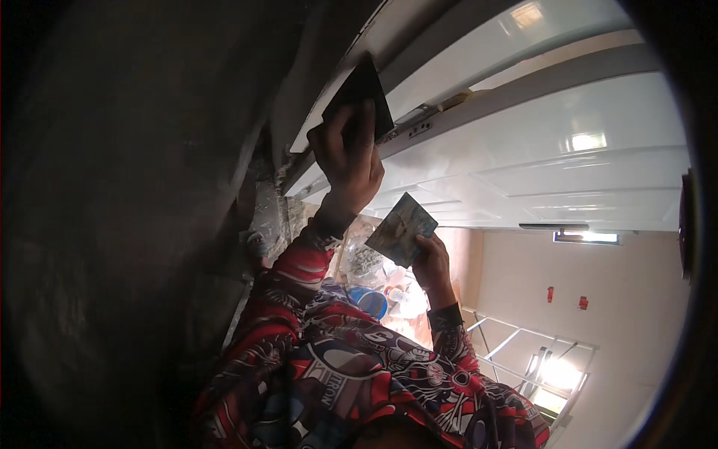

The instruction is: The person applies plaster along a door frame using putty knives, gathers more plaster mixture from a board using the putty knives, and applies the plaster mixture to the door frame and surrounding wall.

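My left hand [348,161] is raised and closed on a dark, flat, square-edged spreader blade [363,84]. The blade lies over the edge of a white door frame [407,63], beside the dark wall; whether it touches the surface I cannot tell. Lower and to the right, my right hand [431,263] grips a second flat square plate [404,228] by its corner, thumb on top. Greyish smears cover that plate's face. The two plates are apart.
A glossy white panelled door [538,165] fills the upper right, metal latch fittings [420,130] along its edge. Below are a blue bucket [370,301] and rubble [364,262]. A metal frame like a ladder or scaffold [508,346] stands lower right. Dark wall [149,187] occupies the left.
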Demonstrator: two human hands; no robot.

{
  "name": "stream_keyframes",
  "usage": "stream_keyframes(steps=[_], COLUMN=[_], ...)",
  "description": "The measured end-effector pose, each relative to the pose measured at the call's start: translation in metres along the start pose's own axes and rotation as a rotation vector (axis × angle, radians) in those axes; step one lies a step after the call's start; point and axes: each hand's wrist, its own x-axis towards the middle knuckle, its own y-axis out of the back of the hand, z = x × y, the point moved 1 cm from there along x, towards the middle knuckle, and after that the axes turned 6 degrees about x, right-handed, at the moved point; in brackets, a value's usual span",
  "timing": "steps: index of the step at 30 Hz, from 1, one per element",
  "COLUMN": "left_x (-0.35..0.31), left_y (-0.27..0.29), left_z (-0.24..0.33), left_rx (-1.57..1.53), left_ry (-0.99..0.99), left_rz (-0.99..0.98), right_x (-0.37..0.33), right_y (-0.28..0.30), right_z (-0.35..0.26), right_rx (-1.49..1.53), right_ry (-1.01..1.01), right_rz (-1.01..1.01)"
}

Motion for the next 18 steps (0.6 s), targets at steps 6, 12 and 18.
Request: stream_keyframes(steps=[6, 12, 18], left_x=[0.0, 0.004, 0.026], left_y=[-0.011, -0.008, 0.012], left_z=[0.005, -0.023, -0.039], left_rx=[-0.017, -0.123, -0.207], left_ry=[0.001, -0.017, -0.117], left_rz=[-0.043, -0.039, -0.193], right_x=[-0.003, -0.006, -0.002], right_y=[0.022, 0.027, 0.004], right_z=[0.016, 0.025, 0.005], right_rx=[-0.019, -0.034, 0.18], right_ry=[0.039, 0.041, -0.085], right_rz=[0.076, 0.093, -0.004])
